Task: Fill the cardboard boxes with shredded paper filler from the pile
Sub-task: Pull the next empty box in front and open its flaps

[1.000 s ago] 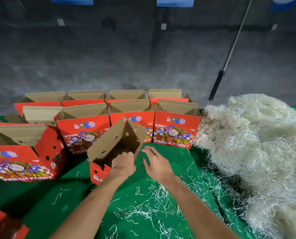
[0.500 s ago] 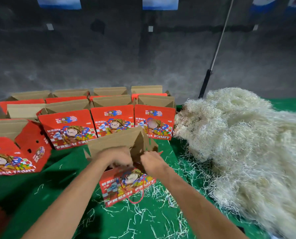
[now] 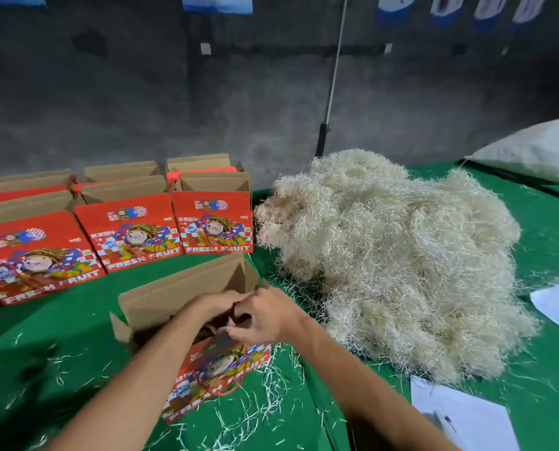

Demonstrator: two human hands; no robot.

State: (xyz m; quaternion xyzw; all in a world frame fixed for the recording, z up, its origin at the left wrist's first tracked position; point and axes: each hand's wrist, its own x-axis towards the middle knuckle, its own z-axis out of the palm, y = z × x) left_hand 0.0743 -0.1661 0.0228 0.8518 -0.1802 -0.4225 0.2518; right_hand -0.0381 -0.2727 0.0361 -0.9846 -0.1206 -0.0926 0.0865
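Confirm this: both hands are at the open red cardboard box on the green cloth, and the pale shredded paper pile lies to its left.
Wrong side. The head view shows the pale shredded paper pile right of the red cardboard box; both hands, left hand and right hand, are at its opening.

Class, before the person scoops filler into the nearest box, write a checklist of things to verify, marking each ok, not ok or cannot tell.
1. Nearest box stands upright on the green table: ok.
2. Back flap raised: ok.
3. Box opening free: not ok, left hand and right hand sit at it.
4. Box inside empty: cannot tell, hands hide it.
5. Shredded paper pile beside the box: ok.
6. Hands free to scoop: cannot tell.
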